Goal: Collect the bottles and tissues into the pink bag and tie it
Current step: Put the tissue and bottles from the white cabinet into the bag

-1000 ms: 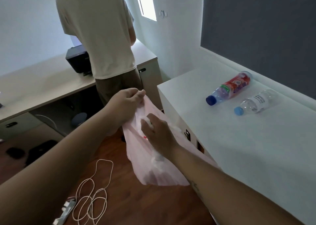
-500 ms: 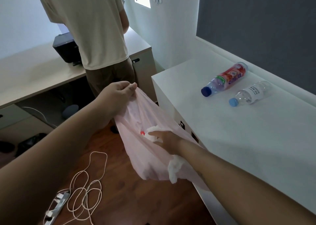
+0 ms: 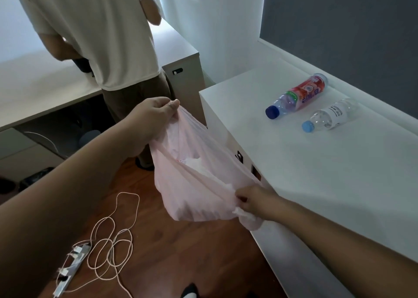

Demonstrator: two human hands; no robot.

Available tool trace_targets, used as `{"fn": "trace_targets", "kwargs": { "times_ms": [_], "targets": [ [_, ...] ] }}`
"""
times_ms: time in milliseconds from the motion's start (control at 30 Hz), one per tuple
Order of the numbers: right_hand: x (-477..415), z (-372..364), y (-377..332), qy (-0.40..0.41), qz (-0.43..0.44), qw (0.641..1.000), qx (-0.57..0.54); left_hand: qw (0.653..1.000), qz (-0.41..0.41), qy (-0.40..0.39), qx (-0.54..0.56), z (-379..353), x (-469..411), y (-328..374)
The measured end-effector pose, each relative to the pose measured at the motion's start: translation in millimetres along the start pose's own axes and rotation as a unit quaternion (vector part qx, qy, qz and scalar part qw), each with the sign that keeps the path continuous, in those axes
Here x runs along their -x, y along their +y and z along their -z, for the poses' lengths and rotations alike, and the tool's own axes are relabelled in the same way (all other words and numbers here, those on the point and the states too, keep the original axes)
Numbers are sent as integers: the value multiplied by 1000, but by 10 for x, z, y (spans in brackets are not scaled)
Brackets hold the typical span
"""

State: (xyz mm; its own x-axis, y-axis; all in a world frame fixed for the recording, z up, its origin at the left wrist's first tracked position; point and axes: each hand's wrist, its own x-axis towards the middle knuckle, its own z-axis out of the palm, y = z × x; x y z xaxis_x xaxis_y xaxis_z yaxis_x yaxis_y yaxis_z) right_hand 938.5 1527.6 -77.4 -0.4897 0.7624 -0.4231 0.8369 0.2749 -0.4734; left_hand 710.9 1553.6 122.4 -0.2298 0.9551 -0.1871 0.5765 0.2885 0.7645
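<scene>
Our left hand [image 3: 156, 111] and right hand [image 3: 253, 201] each pinched the bag's [image 3: 194, 198] rim, stretching it open beside the counter [image 3: 316, 173]; tissues [image 3: 194, 163] lay inside, 2 bottles [image 3: 296, 96] on top.

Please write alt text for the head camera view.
Left hand and right hand hold open a pink bag with tissue inside; two bottles lie on the white counter.

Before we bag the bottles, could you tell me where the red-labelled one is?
The red-labelled bottle lies on its side on the white counter, right of the pink bag, just behind the clear bottle.
</scene>
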Motion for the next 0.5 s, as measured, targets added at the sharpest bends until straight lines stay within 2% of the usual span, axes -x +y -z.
{"fn": "trace_targets", "kwargs": {
  "times_ms": [133, 267, 400, 467, 500],
  "targets": [
    [-48, 87, 67, 18, -26, 992, -124, 1000, -2, -2, 2, 36, -9, -55],
    [-55, 268, 96, 97, -44, 954, -279, 1000, 1, -4, -4, 52, 3, -106],
    [-133, 312, -297, 187, -18, 880, -436, 1000, 3, -13, 9, 16, 27, -152],
    [-203, 287, -581, 188, 1, 836, -516, 1000, 11, -18, 15, 4, 31, -167],
    [-239, 277, -699, 170, 8, 828, -535, 1000, 11, -21, 18, -7, 37, -166]
  ]
}}
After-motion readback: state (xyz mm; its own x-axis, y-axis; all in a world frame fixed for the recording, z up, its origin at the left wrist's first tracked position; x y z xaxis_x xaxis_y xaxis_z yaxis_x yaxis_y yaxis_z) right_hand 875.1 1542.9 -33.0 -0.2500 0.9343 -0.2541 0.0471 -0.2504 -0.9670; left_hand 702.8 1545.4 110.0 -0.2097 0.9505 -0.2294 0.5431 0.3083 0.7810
